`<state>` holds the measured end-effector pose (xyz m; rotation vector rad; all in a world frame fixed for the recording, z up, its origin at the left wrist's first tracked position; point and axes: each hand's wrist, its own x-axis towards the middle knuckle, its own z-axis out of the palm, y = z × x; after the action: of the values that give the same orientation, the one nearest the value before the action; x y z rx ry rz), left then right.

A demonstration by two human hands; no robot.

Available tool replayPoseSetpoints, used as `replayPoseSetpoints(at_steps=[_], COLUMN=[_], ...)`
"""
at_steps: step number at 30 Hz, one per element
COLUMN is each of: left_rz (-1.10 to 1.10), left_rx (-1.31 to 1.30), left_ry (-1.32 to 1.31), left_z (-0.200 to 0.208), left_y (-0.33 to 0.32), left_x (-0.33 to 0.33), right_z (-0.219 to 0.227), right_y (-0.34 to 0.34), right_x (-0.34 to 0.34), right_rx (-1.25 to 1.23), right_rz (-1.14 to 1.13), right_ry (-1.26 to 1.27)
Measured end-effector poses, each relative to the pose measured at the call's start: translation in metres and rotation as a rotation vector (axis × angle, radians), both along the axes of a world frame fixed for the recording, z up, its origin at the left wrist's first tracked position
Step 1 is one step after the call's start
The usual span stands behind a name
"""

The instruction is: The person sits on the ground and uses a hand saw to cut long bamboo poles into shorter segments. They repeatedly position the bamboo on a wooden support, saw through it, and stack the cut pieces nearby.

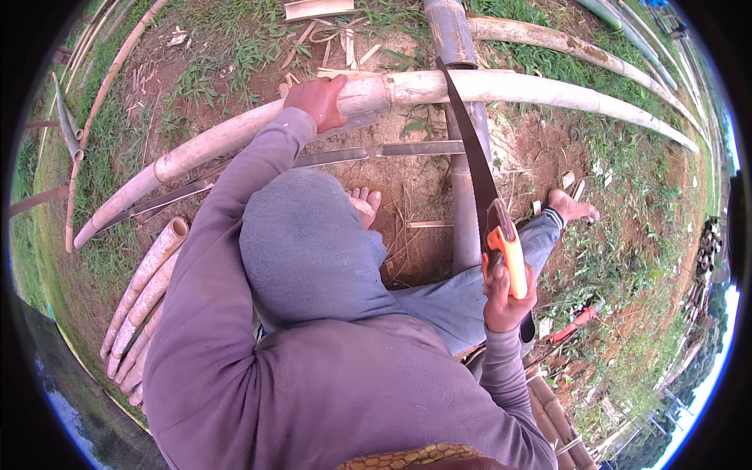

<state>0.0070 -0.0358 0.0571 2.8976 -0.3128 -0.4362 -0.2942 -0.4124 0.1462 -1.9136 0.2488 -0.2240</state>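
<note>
A long pale bamboo pole (540,84) lies crosswise in front of me, over a grey bamboo pole (468,227) that runs away from me along the ground. My left hand (316,103) is wrapped over the pale pole, left of the crossing. In my right hand (509,296) is a hand saw (476,149), gripped by its orange handle. Its dark, curved blade points away from me, and the tip end lies against the pale pole close to the crossing. Whether the teeth have cut into the bamboo I cannot tell.
Cut bamboo lengths (149,294) are stacked at my left. A split dark strip (337,156) lies beyond my knee. More poles (580,48) stretch across the grass at far right. A red-handled tool (576,323) rests on the ground to my right. Bamboo offcuts (319,9) lie at the far side.
</note>
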Motion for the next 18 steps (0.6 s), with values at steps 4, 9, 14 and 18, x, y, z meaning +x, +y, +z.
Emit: replayPoseSetpoints(at_steps=[4,9,14,18], left_rz=[-0.028,-0.058,-0.023,-0.041], left_rx=[0.013,0.004,0.025,0.0], left_ry=[-0.101,-0.134,-0.115,-0.16], left_z=[-0.01,-0.004,-0.001,-0.016], left_y=[-0.004,-0.012,0.002,0.001], left_x=[0.001,-0.001,0.003,-0.004], right_z=[-0.026,-0.032,-0.022,-0.004], right_y=[0.012,0.058,0.022,0.006], right_x=[0.052,0.229,0.083,-0.015], right_rx=[0.04,-0.074,-0.052,0.034], right_rz=[-0.022,-0.042,-0.015,-0.032], right_ry=[-0.152,-0.089,-0.013,-0.04])
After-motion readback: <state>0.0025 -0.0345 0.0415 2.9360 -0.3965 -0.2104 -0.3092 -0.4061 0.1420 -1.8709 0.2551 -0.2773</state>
